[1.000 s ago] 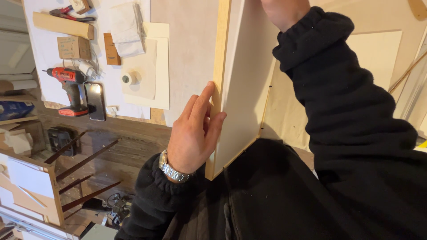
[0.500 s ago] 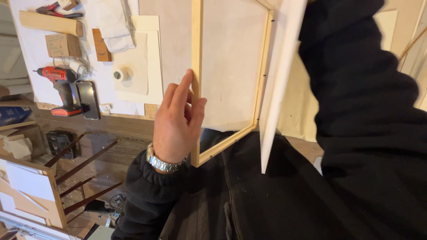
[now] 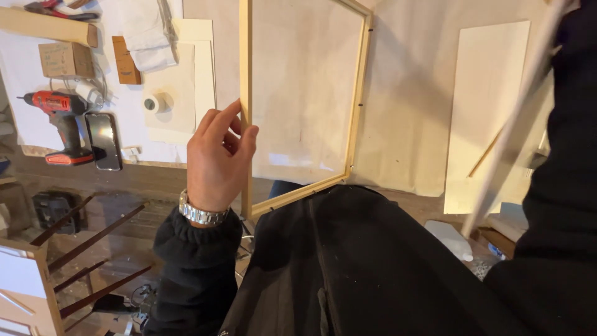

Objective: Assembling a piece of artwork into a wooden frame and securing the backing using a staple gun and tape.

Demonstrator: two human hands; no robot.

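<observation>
— What's changed since half a second back?

— The thin white panel has swung away from the wooden frame. It was close against the frame's right rail; now it sits well apart at the right edge of the view, edge-on and blurred. The frame is bare, and the pale cloth on the workbench shows straight through it. The left hand has also slid a little higher up the left rail.

— So which step is this?

— It looks to me like panel and frame being taken apart, each in its own hand. The frame stands nearly upright above the lap, its bottom corner close to the dark jacket.

— How is the left hand holding it?

— Loosely. The fingers are half curled on the outer side of the left rail and the thumb crosses to the inner side, so the rail is pinched lightly rather than gripped in a fist. A metal wristwatch sits just above the black cuff.

— And the right hand?

— Out of the picture. Only the right sleeve shows, raised by the panel, so I can't tell how that hand holds it.

— What does the next move call for?

— My judgement is a firmer hold on the rail. One light pinch on one side lets a frame this open twist or tip. The panel also needs to stay clear of the plywood board lying near the bench's right edge. The red cordless drill and the phone lie at the bench's left edge, well away.
</observation>
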